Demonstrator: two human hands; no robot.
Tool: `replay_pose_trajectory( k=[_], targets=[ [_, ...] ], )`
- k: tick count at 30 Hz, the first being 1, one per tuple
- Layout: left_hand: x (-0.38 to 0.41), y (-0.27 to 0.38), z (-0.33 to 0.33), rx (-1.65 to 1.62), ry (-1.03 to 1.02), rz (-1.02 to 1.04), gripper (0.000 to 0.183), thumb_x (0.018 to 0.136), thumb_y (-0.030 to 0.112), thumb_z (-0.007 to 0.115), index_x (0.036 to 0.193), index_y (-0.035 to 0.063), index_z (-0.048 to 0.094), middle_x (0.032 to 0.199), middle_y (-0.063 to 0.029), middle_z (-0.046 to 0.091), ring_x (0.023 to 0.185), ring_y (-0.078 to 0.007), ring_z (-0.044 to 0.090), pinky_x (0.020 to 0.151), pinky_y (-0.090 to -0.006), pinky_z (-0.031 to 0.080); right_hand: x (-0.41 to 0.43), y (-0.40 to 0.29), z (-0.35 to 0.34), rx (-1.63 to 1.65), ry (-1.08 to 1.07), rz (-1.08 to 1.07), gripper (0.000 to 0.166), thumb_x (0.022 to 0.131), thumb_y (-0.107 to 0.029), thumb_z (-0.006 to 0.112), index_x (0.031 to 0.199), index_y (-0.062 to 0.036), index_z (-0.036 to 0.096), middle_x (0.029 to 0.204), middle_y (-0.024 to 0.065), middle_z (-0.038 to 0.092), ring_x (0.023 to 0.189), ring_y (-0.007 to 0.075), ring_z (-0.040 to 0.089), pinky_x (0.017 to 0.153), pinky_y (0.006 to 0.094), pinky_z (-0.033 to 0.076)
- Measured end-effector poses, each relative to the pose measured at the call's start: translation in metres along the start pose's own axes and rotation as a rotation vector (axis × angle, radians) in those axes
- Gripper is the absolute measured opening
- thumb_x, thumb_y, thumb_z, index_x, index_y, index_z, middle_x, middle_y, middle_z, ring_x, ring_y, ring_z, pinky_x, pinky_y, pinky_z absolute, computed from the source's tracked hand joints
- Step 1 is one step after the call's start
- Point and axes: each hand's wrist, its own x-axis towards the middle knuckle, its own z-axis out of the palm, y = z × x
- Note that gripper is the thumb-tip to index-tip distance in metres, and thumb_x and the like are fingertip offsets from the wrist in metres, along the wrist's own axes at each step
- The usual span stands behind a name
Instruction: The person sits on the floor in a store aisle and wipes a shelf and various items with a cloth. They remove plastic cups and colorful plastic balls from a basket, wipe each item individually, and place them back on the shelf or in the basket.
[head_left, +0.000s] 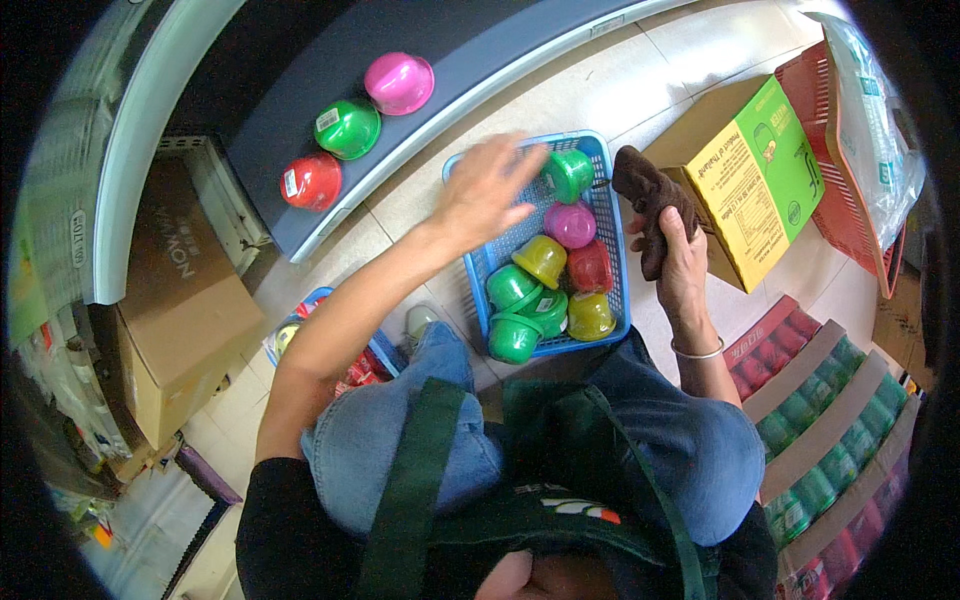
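Observation:
My left hand (484, 187) is over the far left part of a blue plastic basket (480, 289), fingers apart, slightly blurred and holding nothing. Its fingertips are close to a green plastic tub (570, 174) inside. Bunched in my right hand (684, 259), just right of the basket, is a dark brown cloth (652, 195). Also in the basket lie a pink tub (570, 223), a red tub (590, 266), yellow tubs (541, 260) and several green tubs (514, 337). On the dark shelf (262, 112) stand a red tub (310, 181), a green tub (348, 129) and a pink tub (400, 82) in a row.
At right are a yellow-green carton (750, 180), a red plastic basket (847, 187) and stacked trays of cans (817, 435). A brown cardboard box (187, 300) stands left. A smaller blue basket (386, 352) with red packets sits beside my leg.

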Motion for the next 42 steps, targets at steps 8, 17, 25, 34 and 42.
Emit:
replay_pose_trajectory(
  k=[8,17,25,34,42],
  targets=[
    [0.042,0.006,0.072,0.015,-0.104,0.111,0.058,0.065,0.007,0.073,0.116,0.0002,0.048,0.119,-0.0179,0.050,0.110,-0.0342,0.050,0.094,-0.0430,0.042,-0.007,0.022,-0.020,-0.182,-0.052,-0.025,0.047,0.093,-0.036,0.057,0.121,0.0006,0.055,0.096,0.0091,0.064,0.081,0.0149,0.061,0.068,0.0270,0.050],
    [0.019,0.003,0.059,-0.517,-0.151,-0.377,0.059,0.066,0.014,0.074,0.118,-0.0019,0.052,0.111,-0.0168,0.056,0.101,-0.0276,0.056,0.088,-0.0372,0.048,-0.005,0.000,-0.005,-0.205,-0.146,-0.179,0.063,0.083,-0.024,0.067,0.134,0.0039,0.044,0.135,0.0145,0.048,0.124,0.0237,0.047,0.106,0.0347,0.034],
    [0.000,0.069,0.036,-2.373,-0.130,-0.812,0.051,0.096,0.050,0.043,0.128,0.0104,0.047,0.121,-0.0093,0.057,0.111,-0.0218,0.056,0.098,-0.0400,0.047,-0.014,-0.018,0.042,-0.851,-0.432,-0.686,0.065,0.073,-0.036,0.075,0.124,-0.0029,0.051,0.143,0.0264,0.035,0.130,0.0408,0.039,0.104,0.0452,0.039],
    [-0.014,0.073,0.022,-1.998,0.090,-0.519,0.085,0.083,0.027,0.073,0.147,0.0062,0.021,0.139,-0.0157,0.042,0.128,-0.0245,0.044,0.104,-0.0408,0.042,-0.004,-0.010,0.032,-0.231,-0.285,-0.119,0.044,0.078,-0.019,0.067,0.115,0.0019,0.055,0.098,0.0124,0.067,0.091,0.0157,0.063,0.082,0.0287,0.050],
    [-0.010,0.074,-0.005,-0.815,-0.168,-0.181,0.132,0.058,0.028,0.089,0.150,0.0042,-0.002,0.148,-0.0291,0.023,0.136,-0.0416,0.030,0.112,-0.0452,0.030,-0.023,-0.018,0.039,-0.817,-0.446,-0.470,0.050,0.078,-0.018,0.059,0.122,0.0012,0.051,0.118,0.0273,0.056,0.108,0.0433,0.055,0.093,0.0460,0.046]
  ],
)
